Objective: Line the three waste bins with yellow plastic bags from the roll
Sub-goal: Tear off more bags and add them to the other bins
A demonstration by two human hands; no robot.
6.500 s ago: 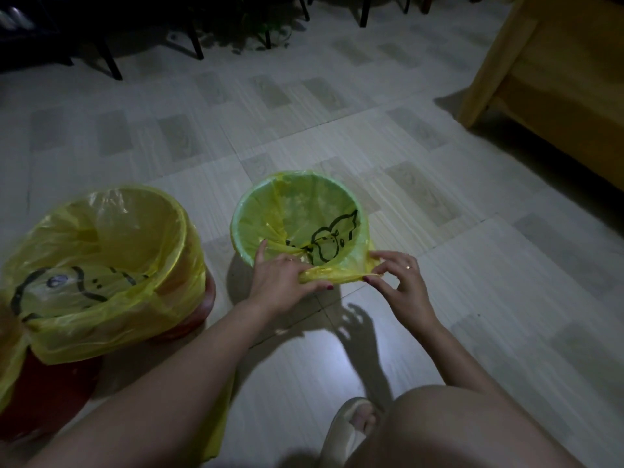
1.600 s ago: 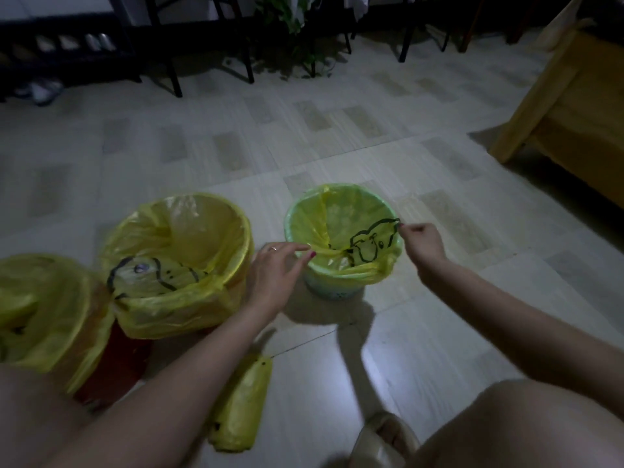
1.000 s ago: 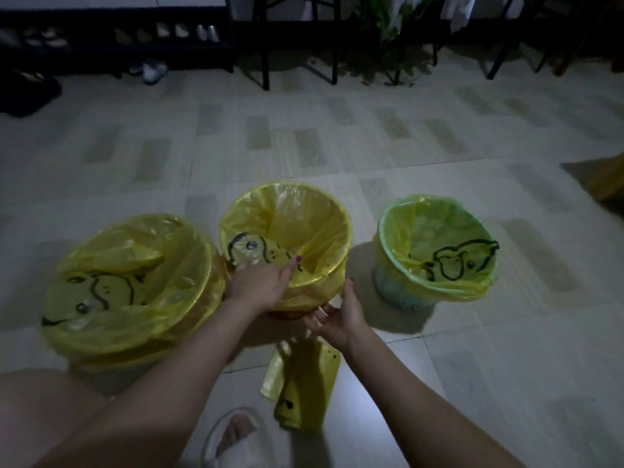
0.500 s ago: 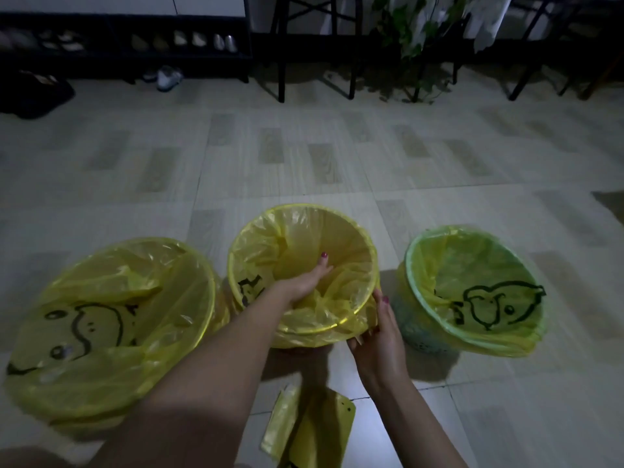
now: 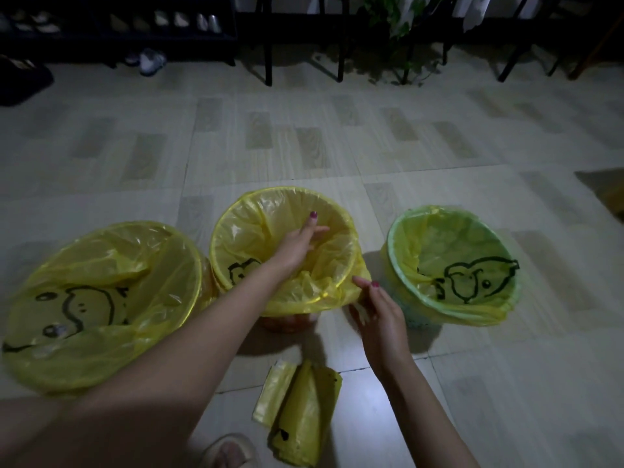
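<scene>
Three waste bins stand in a row on the tiled floor, each holding a yellow bag with a black duck drawing. The large left bin [image 5: 101, 298] and the small green right bin [image 5: 452, 261] are untouched. My left hand [image 5: 297, 244] reaches down inside the middle bin [image 5: 283, 251], fingers spread against the bag. My right hand [image 5: 378, 312] rests at that bin's near right outer side, fingers on the bag's overhang; whether it pinches the plastic is unclear. The flattened yellow bag roll [image 5: 297, 410] lies on the floor in front.
A sandalled foot [image 5: 229, 450] shows at the bottom edge. Dark chair legs [image 5: 268, 38], a potted plant [image 5: 405, 35] and a shoe rack [image 5: 118, 25] line the far wall. A white shoe [image 5: 152, 60] sits on the floor near the rack.
My left hand has pushed a little deeper into the middle bin's bag. My right hand has stayed at the bin's near right side. The view has shifted slightly.
</scene>
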